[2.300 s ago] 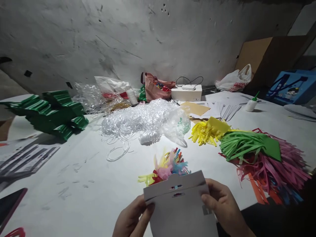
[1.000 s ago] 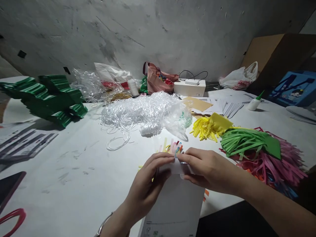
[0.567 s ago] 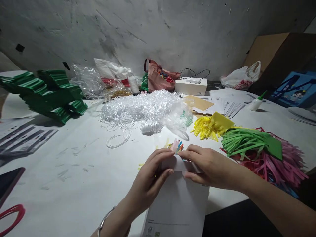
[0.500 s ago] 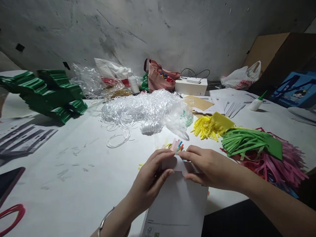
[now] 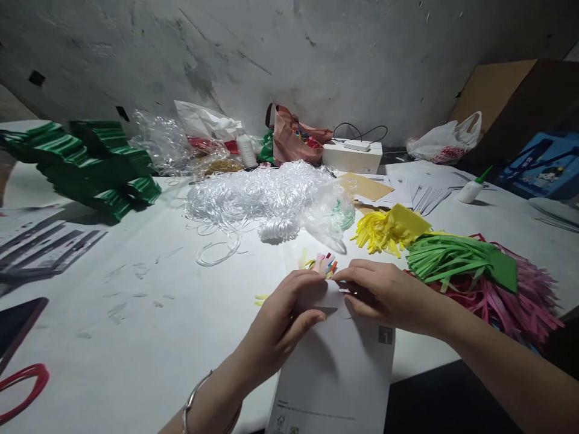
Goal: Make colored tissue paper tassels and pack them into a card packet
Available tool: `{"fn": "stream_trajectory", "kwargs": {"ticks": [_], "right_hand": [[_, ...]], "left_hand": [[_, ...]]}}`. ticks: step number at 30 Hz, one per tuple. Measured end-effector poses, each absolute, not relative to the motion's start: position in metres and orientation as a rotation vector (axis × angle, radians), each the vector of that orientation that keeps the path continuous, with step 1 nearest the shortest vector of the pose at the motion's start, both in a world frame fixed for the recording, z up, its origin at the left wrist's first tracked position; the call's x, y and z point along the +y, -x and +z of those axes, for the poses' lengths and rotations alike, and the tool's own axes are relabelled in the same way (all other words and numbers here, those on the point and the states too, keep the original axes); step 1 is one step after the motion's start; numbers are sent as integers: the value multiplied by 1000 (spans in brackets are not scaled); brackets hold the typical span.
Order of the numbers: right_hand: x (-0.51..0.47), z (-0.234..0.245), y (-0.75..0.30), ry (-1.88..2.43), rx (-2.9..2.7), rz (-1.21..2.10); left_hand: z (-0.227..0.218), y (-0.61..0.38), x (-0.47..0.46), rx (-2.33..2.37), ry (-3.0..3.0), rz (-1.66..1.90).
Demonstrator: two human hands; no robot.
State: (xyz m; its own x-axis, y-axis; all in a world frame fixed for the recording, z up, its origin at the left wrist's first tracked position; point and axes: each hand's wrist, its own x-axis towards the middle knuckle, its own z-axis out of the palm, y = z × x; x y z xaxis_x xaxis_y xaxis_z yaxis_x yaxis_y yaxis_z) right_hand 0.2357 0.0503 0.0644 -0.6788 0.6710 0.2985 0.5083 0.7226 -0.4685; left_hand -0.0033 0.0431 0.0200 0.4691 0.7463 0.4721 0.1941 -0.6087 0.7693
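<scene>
A white printed sheet or flat box point(image 5: 332, 374), marked with a "1" at its right edge, lies in front of me, its far end raised. My left hand point(image 5: 289, 316) is closed around that raised end, fingers over the top and thumb on the near face. Beside it, my right hand point(image 5: 377, 292) is closed in a pinch at the same edge; what lies between its fingertips is mostly hidden. Just beyond the fingertips, short coloured strips point(image 5: 322, 263) in pink, yellow, blue and orange stick up. A few yellow strips point(image 5: 261, 299) lie left of my left hand.
A heap of white shiny cord point(image 5: 253, 196) lies mid-table. To the right are fringed bundles in yellow point(image 5: 409, 223), green point(image 5: 502, 265) and pink point(image 5: 534, 295), and a glue bottle point(image 5: 470, 191). Green stacked cut-outs point(image 5: 90, 172) and a red cord loop point(image 5: 27, 389) sit left.
The white sheet has shifted slightly right, and its "1" mark now shows. My right hand has drawn its fingers together near the coloured strips; my left hand keeps its hold.
</scene>
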Motion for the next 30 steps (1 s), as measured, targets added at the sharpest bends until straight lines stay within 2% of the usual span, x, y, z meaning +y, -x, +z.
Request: {"fn": "stream_trajectory", "kwargs": {"ticks": [6, 16, 30], "right_hand": [[43, 76, -236, 994, -2580, 512], [45, 66, -233, 1036, -2629, 304], [48, 66, -238, 1056, -2567, 474]], "left_hand": [[21, 0, 42, 847, -2096, 1132], [21, -2, 44, 880, -2088, 1108], [24, -2, 43, 873, -2050, 1057]]}}
